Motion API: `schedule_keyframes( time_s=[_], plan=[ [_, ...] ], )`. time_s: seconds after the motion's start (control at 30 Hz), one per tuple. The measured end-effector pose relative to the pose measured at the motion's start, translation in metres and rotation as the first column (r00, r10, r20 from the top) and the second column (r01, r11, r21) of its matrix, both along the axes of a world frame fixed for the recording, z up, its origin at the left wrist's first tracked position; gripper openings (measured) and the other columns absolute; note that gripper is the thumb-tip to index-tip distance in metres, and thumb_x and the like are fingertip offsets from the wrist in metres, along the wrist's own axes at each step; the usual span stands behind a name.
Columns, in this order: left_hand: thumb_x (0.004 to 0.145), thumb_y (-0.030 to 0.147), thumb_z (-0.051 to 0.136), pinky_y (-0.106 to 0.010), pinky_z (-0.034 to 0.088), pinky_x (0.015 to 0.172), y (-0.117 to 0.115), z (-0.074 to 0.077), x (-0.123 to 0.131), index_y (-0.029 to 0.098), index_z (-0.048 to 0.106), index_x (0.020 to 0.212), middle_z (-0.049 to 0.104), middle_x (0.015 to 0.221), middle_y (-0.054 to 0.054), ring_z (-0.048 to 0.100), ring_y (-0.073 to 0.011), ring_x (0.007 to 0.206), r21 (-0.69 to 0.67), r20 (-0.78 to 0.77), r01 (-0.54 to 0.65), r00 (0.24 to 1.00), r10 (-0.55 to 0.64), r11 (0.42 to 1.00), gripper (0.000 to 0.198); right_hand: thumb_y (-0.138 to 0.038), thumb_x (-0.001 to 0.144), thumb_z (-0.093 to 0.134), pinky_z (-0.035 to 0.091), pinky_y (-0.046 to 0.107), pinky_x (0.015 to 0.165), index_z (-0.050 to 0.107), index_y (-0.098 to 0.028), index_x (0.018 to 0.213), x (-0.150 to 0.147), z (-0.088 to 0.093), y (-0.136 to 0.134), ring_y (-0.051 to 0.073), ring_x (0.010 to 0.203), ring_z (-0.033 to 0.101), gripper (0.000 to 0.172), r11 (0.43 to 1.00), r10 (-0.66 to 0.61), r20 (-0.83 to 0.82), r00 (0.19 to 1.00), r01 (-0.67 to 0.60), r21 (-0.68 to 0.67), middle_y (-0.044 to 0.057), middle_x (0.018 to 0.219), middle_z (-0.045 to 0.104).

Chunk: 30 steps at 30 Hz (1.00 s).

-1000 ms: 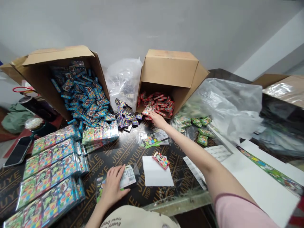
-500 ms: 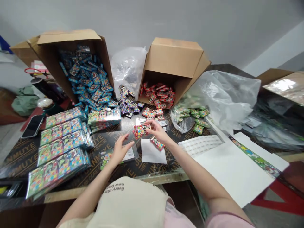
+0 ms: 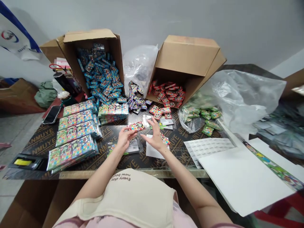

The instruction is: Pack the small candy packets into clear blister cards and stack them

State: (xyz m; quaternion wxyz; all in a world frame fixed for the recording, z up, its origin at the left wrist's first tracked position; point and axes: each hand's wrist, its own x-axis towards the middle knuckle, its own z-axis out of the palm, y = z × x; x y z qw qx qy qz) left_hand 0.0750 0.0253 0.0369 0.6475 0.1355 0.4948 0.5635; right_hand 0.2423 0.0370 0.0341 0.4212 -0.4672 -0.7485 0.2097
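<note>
Between the thumb and fingers of my left hand (image 3: pixel 125 138) is a small red printed packet (image 3: pixel 137 126), held just above the table. My right hand (image 3: pixel 154 136) is beside it, thumb and fingers apart, with nothing seen in the grasp. Under the right hand lies a white paper sheet (image 3: pixel 152 150) with another red packet (image 3: pixel 164 139) on it, partly covered by the hand. A flat printed pack in clear wrap (image 3: pixel 133 145) rests below my left hand. Beyond my hands sits a small pile of red packets (image 3: pixel 160 111).
Open cartons hold blue packets (image 3: pixel 104 79) and red packets (image 3: pixel 168 93). Purple packets (image 3: pixel 136 101) lie between them. Wrapped multi-packs (image 3: pixel 73 152) are stacked at left, near a phone (image 3: pixel 51 114). Green packets (image 3: pixel 209 126), a plastic bag (image 3: pixel 249 98) and white sheets (image 3: pixel 239 174) lie at right.
The red packet has passed from my right hand to my left. My right hand has opened; my left has closed on the packet. The view has shifted to the left.
</note>
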Motion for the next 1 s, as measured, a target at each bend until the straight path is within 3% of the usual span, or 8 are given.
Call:
schedule_keyframes(
  time_s=[0.17,0.3,0.5,0.63,0.73,0.87,0.93,1.0],
  plan=[
    [0.052,0.004,0.076,-0.031,0.058,0.068,-0.013,0.0,0.009,0.017,0.051,0.1,0.069,0.08,-0.001,0.069,-0.0154,0.066,0.03,-0.001,0.088,0.996,-0.088,0.996,0.056,-0.042,0.087,0.053,0.048,0.042,0.094,0.051,-0.026,0.122,-0.011,-0.013,-0.004,0.025,0.114,0.056,0.038,0.977,0.002,-0.346,0.938,-0.076,-0.2,0.01,0.123,0.058],
    [0.054,0.023,0.081,-0.027,0.053,0.058,-0.022,0.002,0.002,0.011,0.063,0.081,0.068,0.069,-0.003,0.064,-0.0128,0.055,-0.001,-0.142,0.36,0.923,-0.357,0.933,0.035,-0.043,0.086,0.055,0.051,0.039,0.086,0.05,-0.024,0.12,-0.001,-0.009,0.003,0.024,0.108,0.06,0.039,0.874,0.186,-0.491,0.851,-0.372,-0.313,0.01,0.115,0.063],
    [0.054,0.036,0.082,-0.022,0.048,0.056,-0.022,-0.001,-0.008,0.013,0.062,0.066,0.062,0.055,0.001,0.057,-0.0094,0.049,-0.017,-0.221,0.354,0.911,-0.349,0.935,0.033,-0.045,0.068,0.075,0.028,0.049,0.11,0.038,-0.025,0.137,0.003,0.008,-0.009,0.03,0.134,0.035,0.081,0.93,0.336,-0.068,0.939,-0.343,-0.131,0.012,0.144,0.04],
    [0.062,0.046,0.076,-0.029,0.051,0.066,-0.024,-0.007,-0.016,0.012,0.068,0.08,0.069,0.07,-0.005,0.064,-0.0161,0.063,0.01,-0.315,0.419,0.863,-0.395,0.908,0.04,-0.034,0.066,0.073,0.034,0.045,0.104,0.044,-0.026,0.132,0.001,0.005,-0.015,0.029,0.121,0.048,0.072,0.959,0.283,0.052,0.958,-0.283,-0.005,0.009,0.126,0.055],
    [0.071,0.051,0.066,-0.044,0.046,0.091,-0.027,-0.015,-0.033,0.015,0.065,0.11,0.07,0.104,-0.013,0.063,-0.027,0.099,0.068,-0.701,0.559,0.616,-0.359,0.827,0.054,-0.037,0.065,0.073,0.035,0.044,0.1,0.045,-0.026,0.131,0.011,-0.01,-0.012,0.03,0.114,0.051,0.072,0.98,0.197,0.113,0.974,-0.2,0.018,0.008,0.121,0.058],
    [0.051,0.038,0.082,-0.056,0.015,0.111,-0.035,-0.031,-0.054,0.019,0.049,0.133,0.054,0.132,-0.015,0.042,-0.0356,0.127,-0.149,-0.983,0.745,-0.042,-0.178,0.65,0.09,-0.047,0.066,0.074,0.03,0.047,0.1,0.043,-0.026,0.133,0.027,-0.033,-0.008,0.033,0.115,0.051,0.077,0.983,0.182,0.258,0.949,-0.179,-0.034,0.01,0.126,0.058],
    [0.053,0.034,0.079,-0.055,0.014,0.112,-0.039,-0.038,-0.058,0.018,0.037,0.141,0.054,0.131,-0.015,0.045,-0.0333,0.125,-0.239,-0.971,0.755,-0.191,-0.143,0.61,0.099,-0.049,0.068,0.073,0.027,0.049,0.102,0.043,-0.025,0.134,0.031,-0.04,-0.01,0.033,0.117,0.051,0.076,0.978,0.207,0.313,0.927,-0.199,-0.057,0.011,0.128,0.057],
    [0.058,0.033,0.076,-0.053,0.017,0.111,-0.041,-0.041,-0.061,0.017,0.028,0.146,0.053,0.131,-0.015,0.047,-0.0309,0.123,-0.243,-0.969,0.745,-0.216,-0.12,0.621,0.102,-0.048,0.069,0.074,0.025,0.05,0.103,0.042,-0.025,0.134,0.031,-0.043,-0.014,0.033,0.118,0.051,0.076,0.97,0.242,0.326,0.914,-0.226,-0.088,0.012,0.13,0.057]
  ],
)
